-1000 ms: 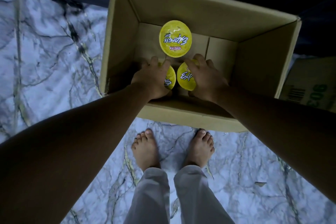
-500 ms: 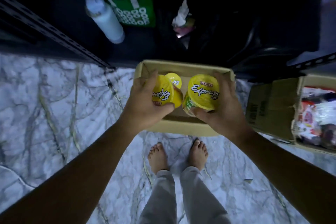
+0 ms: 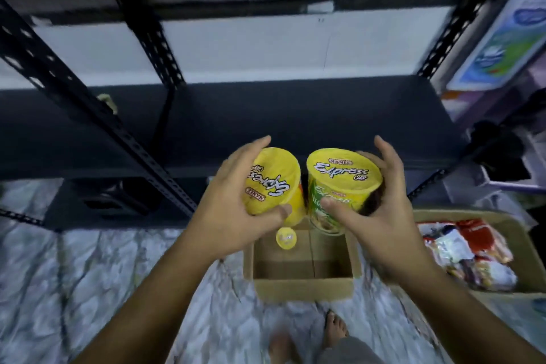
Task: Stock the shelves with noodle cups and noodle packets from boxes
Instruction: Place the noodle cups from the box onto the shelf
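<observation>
L hand fingers curl round a Mamee Express cup, R hand round a second cup, both mid-frame above the cardboard box, facing the dark shelf, prob. to stock 2 per trip.

Extends the bare left forearm and bare right forearm forward from the lower corners, converging toward the middle; grips a round yellow-lidded plastic noodle cup in the left hand, thumb hooked under the lid's near edge, fingers spread over the far side; clasps a second yellow-lidded cup with a green printed wall in the right hand, thumb pressed on the wall, fingers curved behind the rim; keeps both hands level, not touching; stands on bare feet, blurred.
</observation>
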`<action>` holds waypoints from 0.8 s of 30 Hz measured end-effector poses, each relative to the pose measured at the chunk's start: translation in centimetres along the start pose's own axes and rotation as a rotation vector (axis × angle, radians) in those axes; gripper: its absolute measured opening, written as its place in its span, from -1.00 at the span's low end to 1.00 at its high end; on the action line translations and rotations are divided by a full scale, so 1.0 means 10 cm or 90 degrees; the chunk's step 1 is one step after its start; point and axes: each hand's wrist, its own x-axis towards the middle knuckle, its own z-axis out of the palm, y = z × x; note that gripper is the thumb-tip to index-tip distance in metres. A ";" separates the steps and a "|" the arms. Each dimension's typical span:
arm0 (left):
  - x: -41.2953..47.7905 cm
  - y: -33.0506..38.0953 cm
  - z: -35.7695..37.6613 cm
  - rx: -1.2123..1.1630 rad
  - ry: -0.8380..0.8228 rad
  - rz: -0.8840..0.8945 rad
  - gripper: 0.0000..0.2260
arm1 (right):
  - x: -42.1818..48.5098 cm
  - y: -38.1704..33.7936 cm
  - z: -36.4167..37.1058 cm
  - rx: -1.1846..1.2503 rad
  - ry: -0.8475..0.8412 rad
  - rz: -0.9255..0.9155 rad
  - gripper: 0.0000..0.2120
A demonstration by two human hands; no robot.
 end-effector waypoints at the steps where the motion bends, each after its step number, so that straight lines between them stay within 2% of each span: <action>1: 0.05 0.15 -0.10 -0.005 0.011 0.029 -0.15 | 0.03 -0.17 -0.05 0.012 0.030 -0.013 0.05; 10: 0.69 1.35 -0.64 -0.143 0.083 0.246 -0.35 | 0.32 -1.45 -0.63 0.113 0.215 -0.118 0.01; 14: 0.98 1.87 -0.75 -0.192 0.104 0.312 -0.34 | 0.43 -1.87 -0.86 0.160 0.234 -0.186 -0.12; 20: 1.46 2.70 -0.76 -0.249 0.149 0.402 -0.34 | 0.77 -2.37 -1.46 0.174 0.273 -0.276 -0.16; 24: 1.79 3.28 -0.71 -0.275 0.208 0.439 -0.38 | 1.05 -2.73 -1.98 0.167 0.253 -0.349 -0.32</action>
